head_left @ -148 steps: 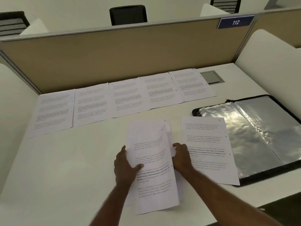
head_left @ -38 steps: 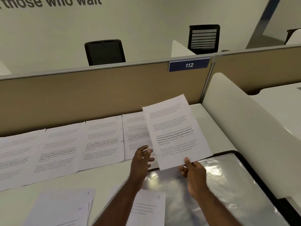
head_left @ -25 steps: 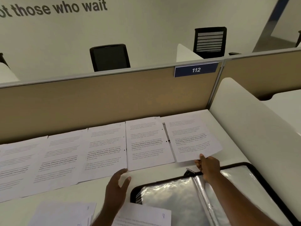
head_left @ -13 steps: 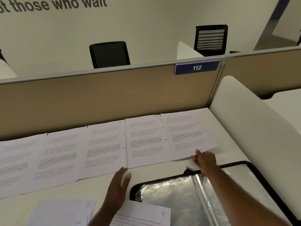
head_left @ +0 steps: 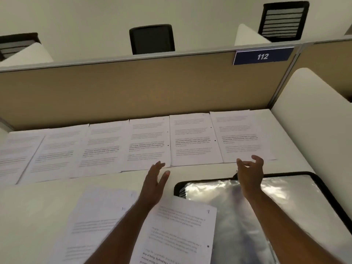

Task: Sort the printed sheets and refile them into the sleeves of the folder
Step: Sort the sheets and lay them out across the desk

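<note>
Several printed sheets lie side by side in a row [head_left: 148,143] along the back of the white desk; the rightmost sheet [head_left: 242,136] lies flat at the row's end. An open black folder [head_left: 322,189] with shiny clear sleeves lies at the right front. A sheet marked 9 [head_left: 182,231] overlaps the folder's left edge, and a small stack marked 10 [head_left: 99,216] lies to its left. My left hand [head_left: 155,181] hovers with straight fingers near the row's front edge. My right hand [head_left: 249,174] hangs just in front of the rightmost sheet, fingers loosely curled, holding nothing.
A tan partition [head_left: 133,88] with a blue plate reading 112 [head_left: 262,56] walls off the back of the desk. A white curved divider [head_left: 312,119] bounds the right side. Black chairs stand beyond the partition.
My right hand has let go of the rightmost sheet, which now lies flat in the row, and has drawn back a little. My left hand has stayed hovering near the row.
</note>
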`<move>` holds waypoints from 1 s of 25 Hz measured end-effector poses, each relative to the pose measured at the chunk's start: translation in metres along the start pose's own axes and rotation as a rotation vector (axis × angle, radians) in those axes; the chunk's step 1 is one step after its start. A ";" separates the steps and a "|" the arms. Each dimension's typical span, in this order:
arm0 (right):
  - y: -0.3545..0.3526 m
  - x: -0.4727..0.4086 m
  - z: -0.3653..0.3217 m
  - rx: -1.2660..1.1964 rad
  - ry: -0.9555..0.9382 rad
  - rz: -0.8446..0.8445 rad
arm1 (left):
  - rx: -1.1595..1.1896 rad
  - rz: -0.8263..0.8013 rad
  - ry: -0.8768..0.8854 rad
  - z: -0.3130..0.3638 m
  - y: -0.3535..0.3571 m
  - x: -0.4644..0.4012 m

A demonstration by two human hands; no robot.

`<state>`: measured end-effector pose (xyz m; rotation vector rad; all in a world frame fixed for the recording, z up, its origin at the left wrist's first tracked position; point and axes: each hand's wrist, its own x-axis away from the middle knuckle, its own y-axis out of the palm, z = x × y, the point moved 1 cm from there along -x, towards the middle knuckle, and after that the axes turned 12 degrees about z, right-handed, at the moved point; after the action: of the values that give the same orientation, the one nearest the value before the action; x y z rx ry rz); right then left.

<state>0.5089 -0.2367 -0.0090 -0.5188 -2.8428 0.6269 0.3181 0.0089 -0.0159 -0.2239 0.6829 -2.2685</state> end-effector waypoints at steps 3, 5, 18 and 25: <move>0.002 0.083 -0.012 -0.039 -0.242 -0.200 | -0.081 0.077 0.053 -0.017 -0.035 0.017; 0.007 0.134 -0.009 -0.056 -0.349 -0.329 | -0.131 0.137 0.075 -0.036 -0.066 0.033; 0.038 0.358 0.043 0.284 -0.317 -0.691 | -0.331 0.133 -0.127 -0.180 -0.242 0.141; 0.031 0.412 0.043 0.389 -0.241 -0.610 | -0.518 -0.053 0.040 -0.205 -0.251 0.152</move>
<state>0.1278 -0.0726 -0.0189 0.4977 -2.7436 1.1167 -0.0152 0.1310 -0.0613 -0.4467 1.2930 -2.1105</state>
